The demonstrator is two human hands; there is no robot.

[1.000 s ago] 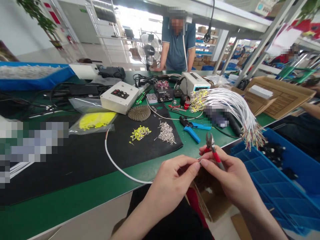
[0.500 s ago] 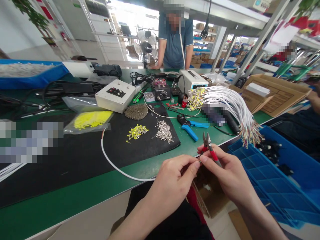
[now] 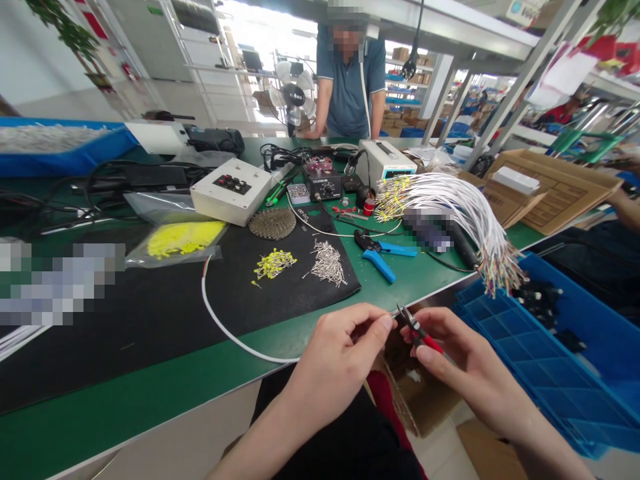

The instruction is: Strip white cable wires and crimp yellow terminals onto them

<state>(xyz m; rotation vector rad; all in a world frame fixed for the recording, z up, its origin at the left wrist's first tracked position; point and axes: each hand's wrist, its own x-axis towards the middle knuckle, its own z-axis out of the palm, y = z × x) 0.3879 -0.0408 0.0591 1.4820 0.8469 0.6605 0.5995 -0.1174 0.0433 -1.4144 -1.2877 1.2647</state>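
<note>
My left hand (image 3: 340,353) is closed in a pinch on the end of a white cable (image 3: 220,323) that loops back over the black mat (image 3: 165,300). My right hand (image 3: 450,353) grips red-handled cutters (image 3: 415,327), tilted down so the jaws sit at the cable end by my left fingertips. Both hands hover just off the front edge of the green bench (image 3: 150,393). Small piles of yellow parts (image 3: 273,263) and metal pins (image 3: 325,263) lie on the mat beyond them.
A bundle of white cables (image 3: 460,213) lies at the right beside blue-handled pliers (image 3: 383,257). A blue bin (image 3: 550,360) sits lower right, a cardboard box (image 3: 420,393) under my hands. A white switch box (image 3: 230,190) and soldering gear (image 3: 325,180) stand behind. A person (image 3: 347,80) leans on the far edge.
The cutters have swung from upright to pointing left at the cable end. My right hand dropped a little and its fingers shifted from the cable end to the handles. My left hand stayed put.
</note>
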